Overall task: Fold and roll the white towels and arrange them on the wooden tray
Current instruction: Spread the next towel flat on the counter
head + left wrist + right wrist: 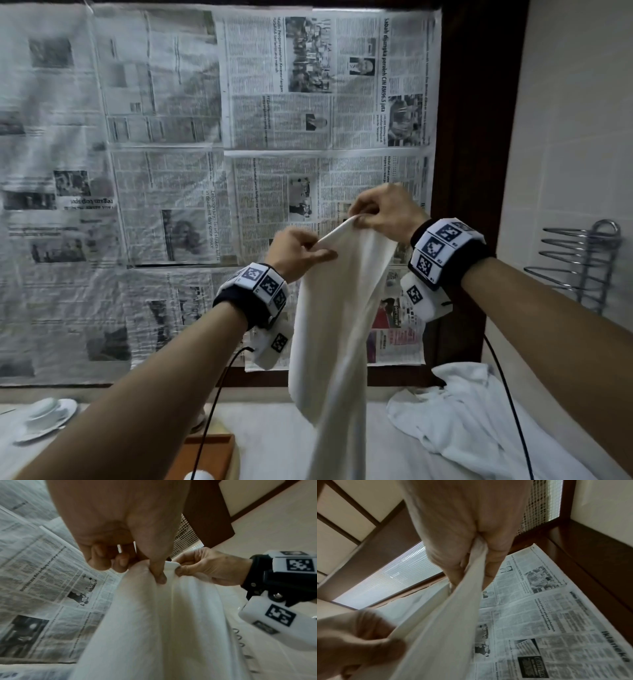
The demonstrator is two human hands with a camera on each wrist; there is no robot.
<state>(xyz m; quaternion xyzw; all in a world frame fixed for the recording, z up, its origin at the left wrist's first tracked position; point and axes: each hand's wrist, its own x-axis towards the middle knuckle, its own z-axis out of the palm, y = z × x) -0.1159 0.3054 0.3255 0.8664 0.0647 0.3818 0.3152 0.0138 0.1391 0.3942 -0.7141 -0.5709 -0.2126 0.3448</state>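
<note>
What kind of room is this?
Probably a hotel bathroom or housekeeping counter: white towels heaped on the counter, a chrome wall rack, tiled walls, and newspaper covering what may be a mirror.

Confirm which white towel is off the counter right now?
The hanging towel, pinched at its top edge by the left hand and right hand. The other, crumpled towel lies in a heap on the counter at right, untouched.

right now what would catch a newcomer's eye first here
A white towel hangs mid-air at centre, its top edge pinched by the left hand and right hand. Behind it, newspaper sheets cover the wall. A crumpled white towel pile lies on the counter, lower right.
</note>
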